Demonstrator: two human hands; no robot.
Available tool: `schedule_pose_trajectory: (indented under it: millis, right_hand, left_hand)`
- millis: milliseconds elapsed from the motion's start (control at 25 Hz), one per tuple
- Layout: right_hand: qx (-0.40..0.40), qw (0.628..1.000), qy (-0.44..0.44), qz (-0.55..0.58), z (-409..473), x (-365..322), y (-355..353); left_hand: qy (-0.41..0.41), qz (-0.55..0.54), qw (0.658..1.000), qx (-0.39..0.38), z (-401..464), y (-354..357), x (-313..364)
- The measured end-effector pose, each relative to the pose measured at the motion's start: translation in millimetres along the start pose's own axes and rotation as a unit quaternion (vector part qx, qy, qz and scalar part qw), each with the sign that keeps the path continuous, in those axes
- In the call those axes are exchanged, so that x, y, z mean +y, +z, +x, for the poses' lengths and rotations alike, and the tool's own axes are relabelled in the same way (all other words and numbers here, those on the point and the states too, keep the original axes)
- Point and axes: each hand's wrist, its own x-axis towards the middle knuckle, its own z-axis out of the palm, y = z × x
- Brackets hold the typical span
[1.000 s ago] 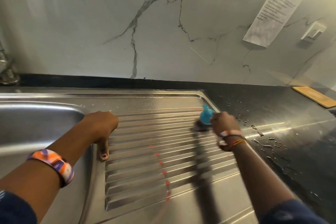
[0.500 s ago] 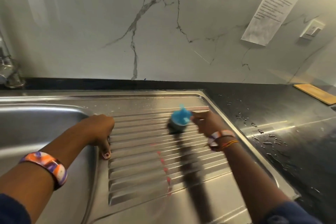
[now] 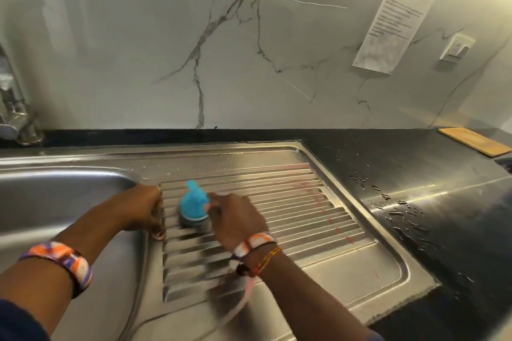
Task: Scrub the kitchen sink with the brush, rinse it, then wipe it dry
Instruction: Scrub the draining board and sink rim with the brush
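Head view. The sink [image 3: 194,158] is stainless steel, set in a black counter [image 3: 415,163]. Its basin [image 3: 63,196] lies at the left; a ribbed draining board [image 3: 291,202] takes up the right part. The steel is dull and smeared, with faint reddish marks across the ribs toward the right.

The brush [image 3: 193,206] stands on the left end of the ribs, just right of the basin edge. It has a bright blue, rounded plastic top with a small knob on the far side, above a dark grey bristle base that meets the steel. Its outline is slightly blurred.

The right hand [image 3: 235,220] grips the brush from the right, fingers curled against the blue top. A patterned band and thin threads circle its wrist.

The left hand [image 3: 144,209] rests on the strip between basin and ribs, just left of the brush, fingers bent downward with a thumb tip on the steel; it holds nothing. Whether it touches the brush cannot be told.

Water drops lie on the counter right of the sink. A tap [image 3: 16,116] stands at the far left. A wooden board [image 3: 475,142] lies at the far right. A printed sheet [image 3: 399,14] and a switch [image 3: 457,50] are on the marble wall [image 3: 221,50].
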Motion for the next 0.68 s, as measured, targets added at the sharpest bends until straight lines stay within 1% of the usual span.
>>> schedule_pose_trajectory:
  millis: [40, 80, 120, 160, 200, 280, 320, 360, 400, 440, 480, 560, 680]
  right_hand:
    - [0.008, 1.000, -0.008, -0.013, -1.0, -4.3, 1.3]
    - [0.016, 1.000, -0.003, -0.026, -0.1, 6.6, -4.5]
    - [0.027, 0.999, 0.014, -0.041, 1.6, 24.8, -14.6]
    - [0.038, 0.996, 0.046, -0.067, 4.7, 49.6, -27.3]
    - [0.049, 0.990, 0.087, -0.101, 8.3, 77.2, -43.5]
    - [0.072, 0.964, 0.207, -0.150, 5.5, 130.6, -77.9]
    - [0.098, 0.947, 0.264, -0.151, -0.9, 150.0, -91.2]
    - [0.126, 0.935, 0.302, -0.139, -7.8, 163.7, -99.3]
    - [0.140, 0.931, 0.314, -0.123, -14.2, 171.2, -100.9]
    - [0.141, 0.936, 0.302, -0.113, -20.1, 166.5, -97.1]
    - [0.137, 0.946, 0.272, -0.108, -25.6, 151.3, -87.4]
    - [0.113, 0.974, 0.189, -0.055, -30.4, 102.2, -56.2]
    - [0.015, 0.996, 0.079, 0.033, -31.0, 6.4, -11.9]
  left_hand:
    - [-0.005, 0.017, 0.999, 0.030, -7.5, 3.0, -0.5]
    - [-0.003, 0.035, 0.997, 0.062, -16.4, 6.8, 0.1]
    - [0.008, 0.047, 0.995, 0.086, -25.3, 11.5, 1.8]
    - [0.020, 0.047, 0.994, 0.094, -34.9, 16.1, 4.8]
    - [0.033, 0.039, 0.995, 0.087, -43.4, 20.5, 8.7]
    - [0.047, 0.038, 0.997, 0.052, -55.5, 27.8, 17.4]
    - [0.043, 0.048, 0.997, 0.036, -58.3, 30.1, 21.6]
    - [0.036, 0.053, 0.998, 0.022, -60.6, 32.9, 25.2]
    - [0.032, 0.045, 0.998, 0.013, -62.2, 35.6, 27.8]
    - [0.029, 0.028, 0.999, 0.012, -63.9, 36.8, 29.1]
    - [0.028, 0.014, 0.999, 0.010, -65.6, 36.7, 29.2]
    - [0.019, 0.013, 1.000, -0.009, -66.8, 33.8, 31.9]
    - [-0.001, 0.043, 0.999, -0.018, -64.4, 29.7, 37.2]
